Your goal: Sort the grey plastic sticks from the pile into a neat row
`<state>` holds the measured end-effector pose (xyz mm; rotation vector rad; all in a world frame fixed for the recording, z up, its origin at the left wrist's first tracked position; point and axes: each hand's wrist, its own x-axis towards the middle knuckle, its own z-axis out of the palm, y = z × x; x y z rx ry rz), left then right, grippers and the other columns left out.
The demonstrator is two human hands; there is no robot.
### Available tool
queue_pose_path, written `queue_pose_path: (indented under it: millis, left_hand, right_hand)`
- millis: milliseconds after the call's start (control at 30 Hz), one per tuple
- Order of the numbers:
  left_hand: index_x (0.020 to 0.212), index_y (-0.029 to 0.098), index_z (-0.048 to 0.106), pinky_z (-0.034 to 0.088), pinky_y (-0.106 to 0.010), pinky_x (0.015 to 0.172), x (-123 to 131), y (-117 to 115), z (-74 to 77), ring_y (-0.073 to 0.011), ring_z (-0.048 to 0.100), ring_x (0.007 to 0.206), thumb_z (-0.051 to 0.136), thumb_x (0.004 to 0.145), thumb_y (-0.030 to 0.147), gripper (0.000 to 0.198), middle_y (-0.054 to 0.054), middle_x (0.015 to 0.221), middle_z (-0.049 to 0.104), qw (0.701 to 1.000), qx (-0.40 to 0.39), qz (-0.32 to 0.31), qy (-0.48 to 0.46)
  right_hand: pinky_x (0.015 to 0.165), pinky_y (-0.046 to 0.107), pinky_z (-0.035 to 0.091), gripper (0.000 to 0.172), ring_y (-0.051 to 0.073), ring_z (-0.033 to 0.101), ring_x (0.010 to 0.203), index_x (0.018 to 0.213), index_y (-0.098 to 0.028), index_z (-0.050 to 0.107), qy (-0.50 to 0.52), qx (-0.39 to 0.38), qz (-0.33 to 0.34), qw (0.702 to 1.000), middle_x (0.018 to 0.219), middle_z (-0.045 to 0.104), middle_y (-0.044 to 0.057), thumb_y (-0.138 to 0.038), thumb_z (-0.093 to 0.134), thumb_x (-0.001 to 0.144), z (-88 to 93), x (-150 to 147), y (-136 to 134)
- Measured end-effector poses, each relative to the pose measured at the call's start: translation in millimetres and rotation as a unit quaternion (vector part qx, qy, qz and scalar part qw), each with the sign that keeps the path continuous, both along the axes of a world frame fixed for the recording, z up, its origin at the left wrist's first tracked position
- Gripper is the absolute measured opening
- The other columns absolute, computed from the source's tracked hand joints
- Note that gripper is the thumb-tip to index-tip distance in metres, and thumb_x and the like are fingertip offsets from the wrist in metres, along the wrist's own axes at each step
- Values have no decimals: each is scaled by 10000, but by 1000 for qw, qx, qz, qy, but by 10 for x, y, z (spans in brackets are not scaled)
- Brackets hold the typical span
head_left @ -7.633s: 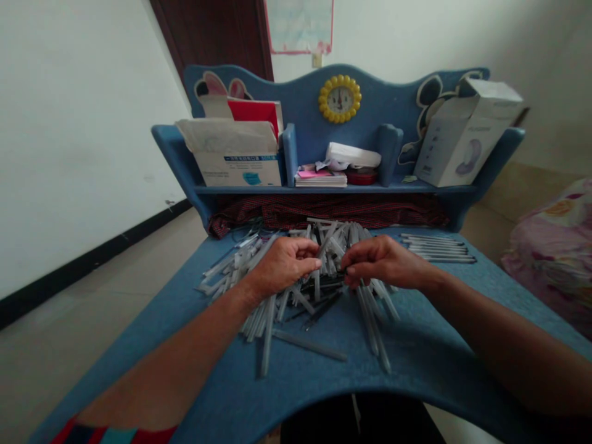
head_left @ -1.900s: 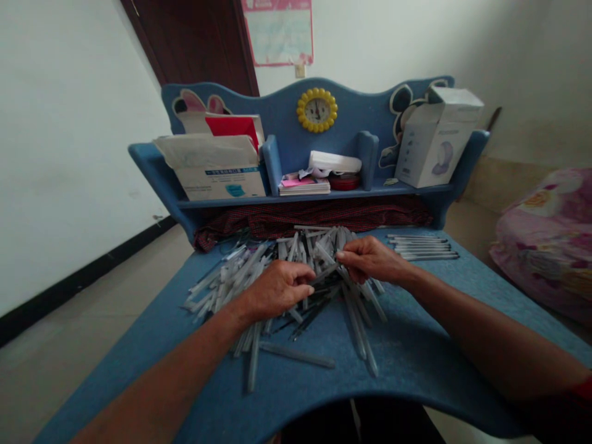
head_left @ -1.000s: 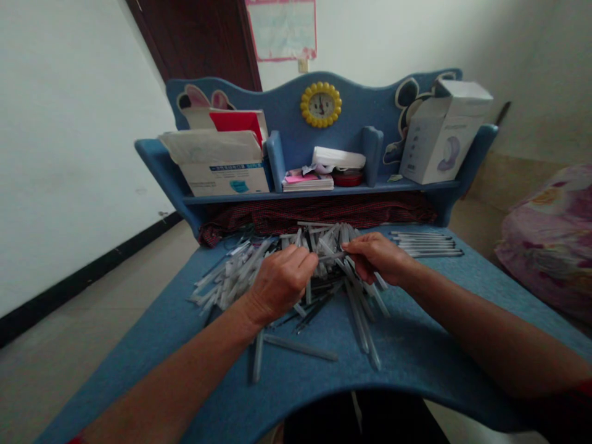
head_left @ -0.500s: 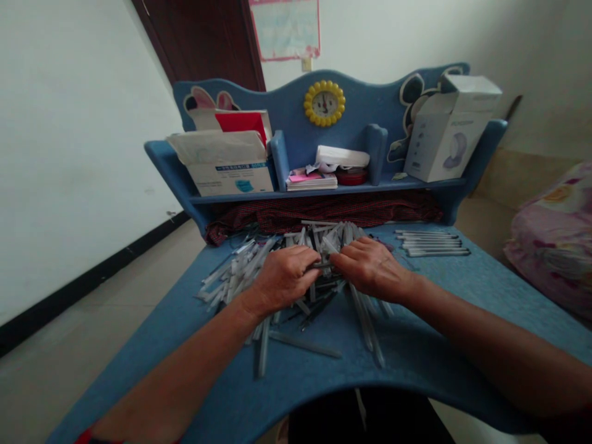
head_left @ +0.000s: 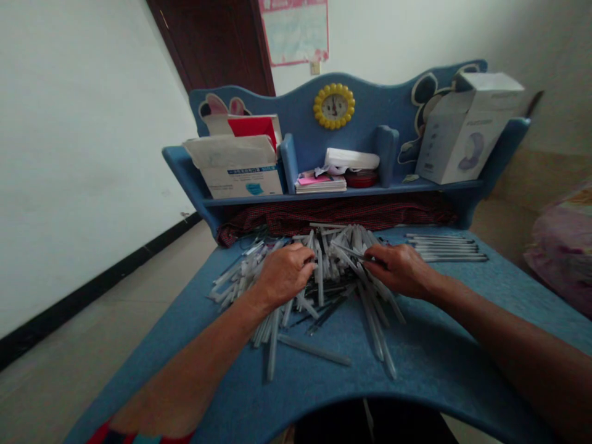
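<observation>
Lying just left of the fingers of the left hand (head_left: pixel 284 274) is a messy heap of clear, whitish plastic tubes (head_left: pixel 234 280), on the big blue worktop (head_left: pixel 231 398). The left fingers are curled in, with the thumb close to them; I cannot tell if they have hold of anything. On the near side of these fingers, a single clear straight tube (head_left: pixel 314 351) lies by itself. Between the two hands, a bit nearer than the fingers, are some thin black sticks (head_left: pixel 329 311). Farther back in that gap is a big pile of clear plastic tubes (head_left: pixel 342 237). Next comes the right hand (head_left: pixel 400 265). Its fingers are pinched tight on the end of one thin, grey see-through tube (head_left: pixel 349 250), which points left over the pile. More long tubes (head_left: pixel 375 336) spread out below the right fingers. To the right and behind those fingers is a neat row of slim clear pens with dark ends (head_left: pixel 446 248).
</observation>
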<state>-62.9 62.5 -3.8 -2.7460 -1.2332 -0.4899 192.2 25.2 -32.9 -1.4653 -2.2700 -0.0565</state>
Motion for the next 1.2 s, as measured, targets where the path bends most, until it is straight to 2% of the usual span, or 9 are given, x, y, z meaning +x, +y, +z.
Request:
queue_pose_path:
  millis: [167, 333, 500, 633, 767, 833, 933, 1033, 1200]
  left_hand:
    - [968, 143, 655, 460, -334, 814, 72, -44, 18, -237, 574, 922, 572, 810, 237, 202, -99, 929, 605, 993, 13, 39, 107]
    - [862, 134, 666, 474, -356, 739, 189, -68, 56, -270, 572, 909, 529, 818, 213, 164, -123, 919, 593, 981, 19, 56, 183]
    - [865, 122, 642, 472, -347, 713, 212, -58, 41, -266, 594, 879, 474, 831, 161, 176, -119, 900, 609, 979, 11, 55, 196]
    - [860, 108, 630, 463, -343, 721, 163, -27, 29, -256, 595, 857, 464, 839, 166, 177, -128, 901, 608, 988, 13, 53, 145]
    - [916, 111, 648, 449, -307, 737, 100, 41, 27, -197, 591, 790, 529, 814, 183, 173, -80, 831, 616, 994, -71, 50, -70]
    - [998, 116, 645, 444, -259, 649, 75, 62, 23, -147, 566, 669, 578, 773, 192, 247, -32, 724, 599, 960, -161, 68, -220]
    - [1078, 100, 617, 353, -188, 450, 59, 59, 24, -96, 494, 521, 616, 727, 211, 369, 3, 625, 563, 855, -313, 87, -403]
    - [1101, 89, 599, 268, -152, 366, 66, 37, 41, -82, 496, 506, 660, 681, 215, 443, -12, 643, 586, 765, -386, 75, -510]
    - [1111, 132, 605, 306, -128, 357, 98, 3, 82, -75, 534, 509, 654, 682, 183, 435, -34, 697, 634, 719, -400, 65, -565]
  right_hand:
    - [563, 235, 316, 245, 129, 541, 555, 840, -178, 640, 46, -30, -4, 998, 617, 611, 21, -333, 451, 858, -48, 31, 1]
    - [544, 235, 300, 236, 123, 521, 531, 824, -166, 643, 54, -28, 7, 998, 576, 584, 13, -312, 458, 847, -30, -21, -22]
    - [531, 232, 294, 226, 105, 472, 492, 840, -148, 640, 78, -33, 24, 996, 552, 551, 4, -293, 467, 844, -6, -77, -69]
    - [522, 234, 284, 213, 92, 430, 466, 826, -147, 637, 91, -29, 36, 995, 526, 519, -10, -281, 472, 847, 1, -105, -85]
    - [516, 230, 283, 190, 88, 421, 471, 828, -150, 626, 117, -39, 52, 991, 540, 518, -17, -275, 484, 843, -6, -134, -104]
    - [512, 225, 286, 194, 87, 422, 473, 839, -150, 621, 136, -51, 57, 988, 539, 509, -23, -281, 478, 846, -9, -158, -125]
    - [510, 221, 290, 197, 89, 429, 487, 832, -152, 613, 148, -70, 74, 984, 544, 502, -25, -282, 466, 849, -5, -210, -173]
    - [507, 221, 290, 196, 89, 435, 495, 813, -152, 604, 143, -87, 91, 982, 556, 505, -21, -276, 457, 850, 6, -266, -229]
    - [510, 219, 292, 188, 85, 424, 494, 798, -155, 584, 149, -105, 108, 977, 547, 464, -30, -267, 444, 854, 5, -327, -276]
